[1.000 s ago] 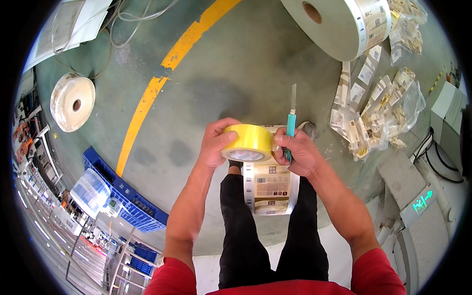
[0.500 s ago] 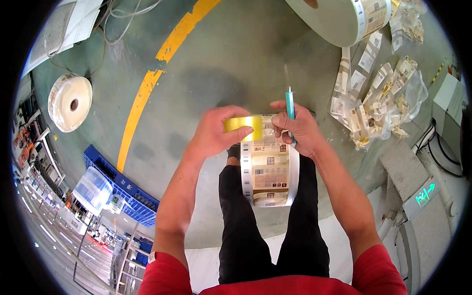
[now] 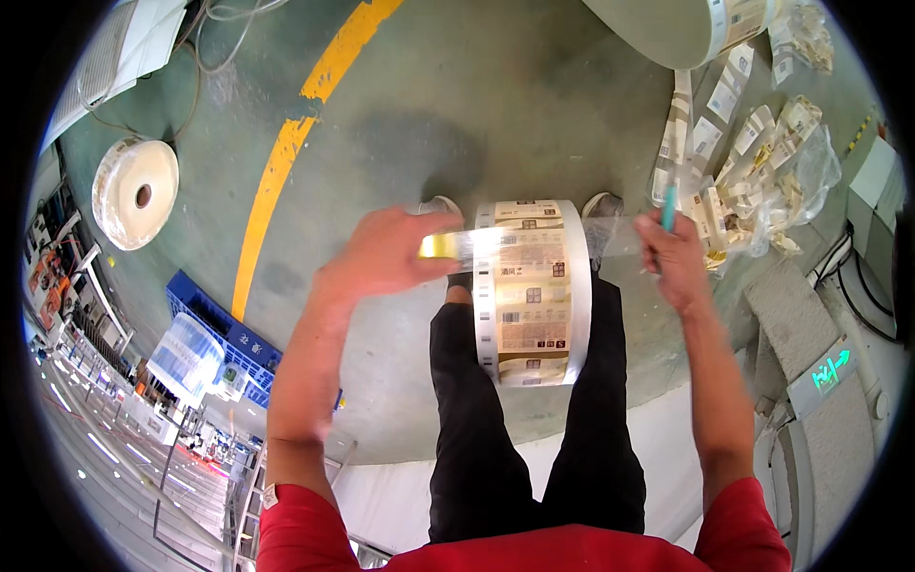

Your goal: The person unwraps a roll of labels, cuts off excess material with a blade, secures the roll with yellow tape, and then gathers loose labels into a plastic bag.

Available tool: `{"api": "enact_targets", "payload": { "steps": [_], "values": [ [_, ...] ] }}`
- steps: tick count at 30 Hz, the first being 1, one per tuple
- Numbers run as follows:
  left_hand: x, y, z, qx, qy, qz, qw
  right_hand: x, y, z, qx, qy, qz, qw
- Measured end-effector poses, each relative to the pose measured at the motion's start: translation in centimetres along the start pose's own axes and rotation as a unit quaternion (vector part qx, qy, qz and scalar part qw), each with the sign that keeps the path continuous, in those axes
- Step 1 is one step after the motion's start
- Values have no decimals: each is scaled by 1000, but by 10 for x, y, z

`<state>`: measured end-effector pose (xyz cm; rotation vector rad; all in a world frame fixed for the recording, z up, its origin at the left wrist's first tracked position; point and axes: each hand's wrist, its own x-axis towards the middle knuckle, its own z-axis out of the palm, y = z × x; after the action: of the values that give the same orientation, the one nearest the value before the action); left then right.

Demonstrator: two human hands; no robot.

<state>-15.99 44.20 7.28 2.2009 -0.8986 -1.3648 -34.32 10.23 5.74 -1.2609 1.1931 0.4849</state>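
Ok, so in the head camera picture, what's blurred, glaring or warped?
In the head view, the bare left hand and the bare right hand are blurred, as is the slim teal-handled cutter; in the head view, white glare sits on the clear stretched tape strip near the yellow tape roll; in the head view, the worn yellow floor line bows, probably from the fisheye lens.

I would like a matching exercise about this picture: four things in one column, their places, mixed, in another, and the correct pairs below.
1. yellow tape roll
2. turquoise cutter
3. printed roll nearest the person
4. blue crate

A. between the legs
B. in the right hand
C. toward the picture's left edge
D. in the left hand

Pairs: 1-D, 2-B, 3-A, 4-C
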Motion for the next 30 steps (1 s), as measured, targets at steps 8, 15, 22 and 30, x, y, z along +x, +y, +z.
{"api": "enact_targets", "payload": {
  "steps": [8,15,22,30],
  "values": [
    [-26,-44,17,-73,-146,-94,982,-2,45,-96,-28,6,39,999],
    [-19,-47,40,-125,-142,-129,973,3,62,-98,-43,42,63,996],
    [2,-66,60,-137,-153,-120,971,29,67,-99,-71,45,97,992],
    [11,-78,78,-171,-193,-120,959,35,93,-109,-76,38,130,988]
  ]
}}
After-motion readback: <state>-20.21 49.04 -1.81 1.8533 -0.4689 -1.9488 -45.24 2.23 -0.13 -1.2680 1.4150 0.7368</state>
